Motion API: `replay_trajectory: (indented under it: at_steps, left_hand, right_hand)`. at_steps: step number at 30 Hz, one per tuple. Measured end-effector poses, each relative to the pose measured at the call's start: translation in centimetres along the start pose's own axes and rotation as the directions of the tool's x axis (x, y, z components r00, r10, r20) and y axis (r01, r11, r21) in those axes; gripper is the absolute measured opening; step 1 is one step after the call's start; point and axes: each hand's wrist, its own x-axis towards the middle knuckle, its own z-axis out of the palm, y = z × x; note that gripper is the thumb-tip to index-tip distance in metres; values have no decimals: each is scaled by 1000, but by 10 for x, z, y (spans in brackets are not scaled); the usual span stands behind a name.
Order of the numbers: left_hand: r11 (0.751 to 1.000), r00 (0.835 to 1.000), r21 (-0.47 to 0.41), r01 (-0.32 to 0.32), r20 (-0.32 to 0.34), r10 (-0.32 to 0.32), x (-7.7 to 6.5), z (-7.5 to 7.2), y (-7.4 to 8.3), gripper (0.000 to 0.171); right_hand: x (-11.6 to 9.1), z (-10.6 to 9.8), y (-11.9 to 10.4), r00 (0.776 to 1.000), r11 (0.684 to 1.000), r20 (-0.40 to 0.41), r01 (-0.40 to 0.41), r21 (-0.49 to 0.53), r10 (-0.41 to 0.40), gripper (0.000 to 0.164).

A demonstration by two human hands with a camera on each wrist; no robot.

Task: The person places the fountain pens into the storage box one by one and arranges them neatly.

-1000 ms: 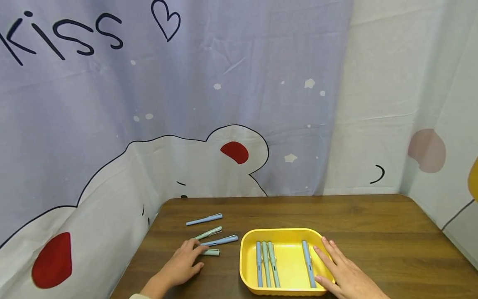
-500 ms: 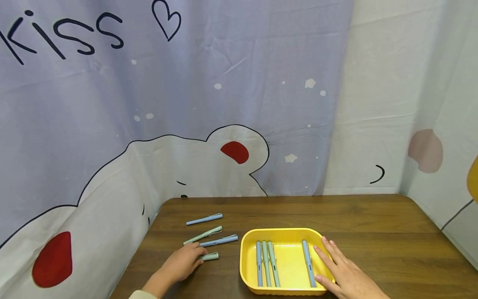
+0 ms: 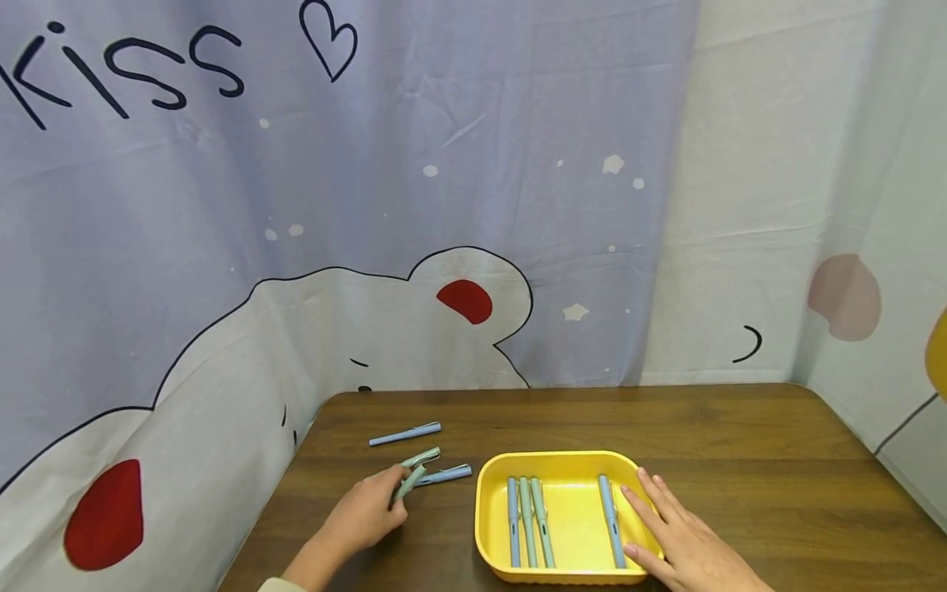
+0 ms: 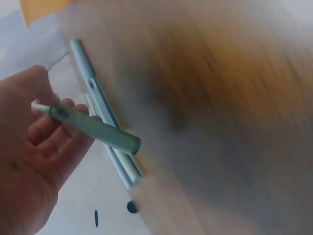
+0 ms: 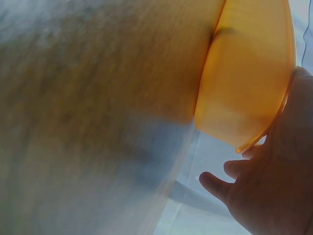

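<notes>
My left hand (image 3: pixel 364 514) pinches a green pen (image 4: pixel 95 127) between thumb and fingers, its capped end pointing up and away. Behind it on the table lie another green pen (image 3: pixel 423 457) and a blue pen (image 3: pixel 447 474), both partly hidden by the hand and the held pen. Farther back rests one more blue pen (image 3: pixel 404 434). My right hand (image 3: pixel 688 538) rests with spread fingers on the right rim of a yellow tray (image 3: pixel 573 575). Inside the tray, a blue pen (image 3: pixel 514 522) and two green pens (image 3: pixel 528 522) stand side by side at left; a blue pen (image 3: pixel 612 522) lies at right.
The brown wooden table (image 3: pixel 769 460) reaches back to a printed curtain (image 3: pixel 562 230) hanging behind it. Inside the tray, bare yellow floor shows between the left group of pens and the right blue pen.
My left hand has picked the nearest green pen up off the table and turned it, so its cap end now points toward the back. The right hand and tray stay put.
</notes>
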Motion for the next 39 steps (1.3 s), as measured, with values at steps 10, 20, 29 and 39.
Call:
replay_trajectory:
  at_steps: [10,20,29,39]
  left_hand:
    - [898,995,-429,93,-4,-104,3,-9,23,34]
    - [615,981,-765,191,160,-107,0,-19,40,48]
    - [606,979,-773,190,193,-61,-1,-25,55,51]
    - [568,984,-804,175,166,-68,3,-29,79,53]
  right_hand:
    - [0,-1,-1,1000,1000,-10,14,-1,-14,68]
    - [-1,0,-1,1000,1000,-21,20,-10,-20,67]
    - [1,-3,-2,1000,1000,3,-9,-1,9,68]
    - [0,-1,-2,1000,1000,1,-17,-3,17,69]
